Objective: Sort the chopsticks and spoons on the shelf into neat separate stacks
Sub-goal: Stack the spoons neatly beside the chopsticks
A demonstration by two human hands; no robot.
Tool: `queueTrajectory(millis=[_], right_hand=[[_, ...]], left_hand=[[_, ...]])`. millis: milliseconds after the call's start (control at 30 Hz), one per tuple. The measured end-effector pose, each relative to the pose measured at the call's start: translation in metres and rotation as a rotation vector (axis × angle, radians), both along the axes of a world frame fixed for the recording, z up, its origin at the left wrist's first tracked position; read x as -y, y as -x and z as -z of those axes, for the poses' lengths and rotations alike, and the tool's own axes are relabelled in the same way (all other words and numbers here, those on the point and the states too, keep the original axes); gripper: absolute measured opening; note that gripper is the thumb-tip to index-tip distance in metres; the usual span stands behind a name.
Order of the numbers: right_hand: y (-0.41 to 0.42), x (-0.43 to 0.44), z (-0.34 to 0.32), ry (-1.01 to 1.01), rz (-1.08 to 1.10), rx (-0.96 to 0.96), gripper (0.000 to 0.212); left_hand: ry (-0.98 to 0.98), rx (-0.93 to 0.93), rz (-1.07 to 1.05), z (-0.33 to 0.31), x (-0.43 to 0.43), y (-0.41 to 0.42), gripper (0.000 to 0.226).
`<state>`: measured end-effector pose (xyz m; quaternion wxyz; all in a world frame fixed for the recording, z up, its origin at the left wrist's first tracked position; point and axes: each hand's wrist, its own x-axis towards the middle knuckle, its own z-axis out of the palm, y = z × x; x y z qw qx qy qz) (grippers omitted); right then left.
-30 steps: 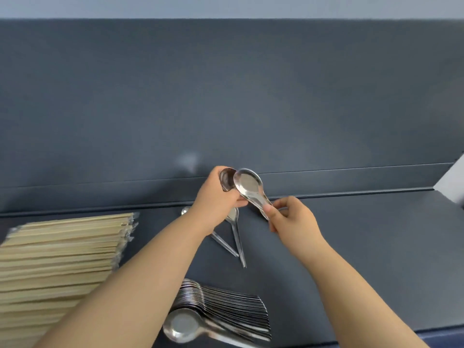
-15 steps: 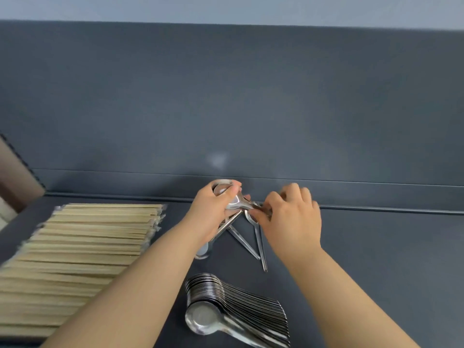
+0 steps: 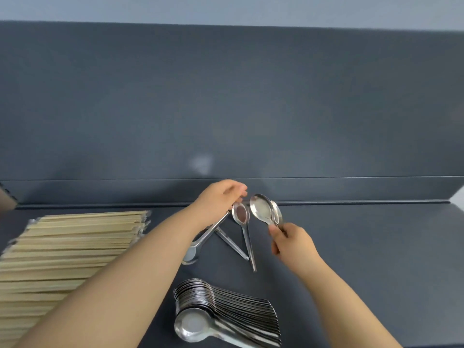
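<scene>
- R hand point(image 3: 292, 243) pinches handles of raised spoons point(image 3: 263, 209) — looks like two nested, bowls up and tilted left, clear of the shelf point(image 3: 364, 247).
- L hand point(image 3: 218, 199), just left of those bowls, fingers curled onto the handle end of a slanted spoon point(image 3: 200, 239); its bowl rests on the shelf down-left, by the L forearm.
- Between the hands: a loose spoon point(image 3: 242, 217) lying on the shelf, bowl just under the L fingers, handle running down-right; another handle point(image 3: 232, 243) crosses beside it, its bowl hidden.
- Below the grip, nearer the person: big nested spoon stack point(image 3: 226, 315) on the shelf.
- Far left of the L arm: chopstick pile point(image 3: 65, 252), laid roughly parallel, apart from the spoons.
</scene>
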<state>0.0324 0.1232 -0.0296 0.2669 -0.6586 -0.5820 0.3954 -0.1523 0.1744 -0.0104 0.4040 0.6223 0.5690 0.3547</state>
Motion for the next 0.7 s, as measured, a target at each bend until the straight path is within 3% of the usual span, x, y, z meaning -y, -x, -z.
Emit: queueTrajectory(millis=[100, 200, 433, 567, 700], right_hand=[[-0.015, 0.004, 0.005, 0.013, 0.051, 0.089, 0.030], [-0.023, 0.011, 0.009, 0.009, 0.057, 0.128, 0.032], [-0.026, 0.016, 0.012, -0.005, 0.031, 0.144, 0.022], [-0.021, 0.013, 0.014, 0.011, 0.010, 0.170, 0.023], [-0.021, 0.003, 0.020, 0.024, -0.054, 0.232, 0.017]], left_hand=[[-0.091, -0.473, 0.014, 0.020, -0.022, -0.007, 0.035], [-0.134, -0.768, 0.072, 0.038, -0.035, -0.018, 0.037], [-0.160, -0.792, 0.029, 0.047, -0.032, -0.024, 0.016], [-0.124, -0.966, 0.120, 0.036, -0.025, -0.019, 0.040], [-0.119, -1.086, 0.150, 0.023, -0.015, -0.010, 0.045]])
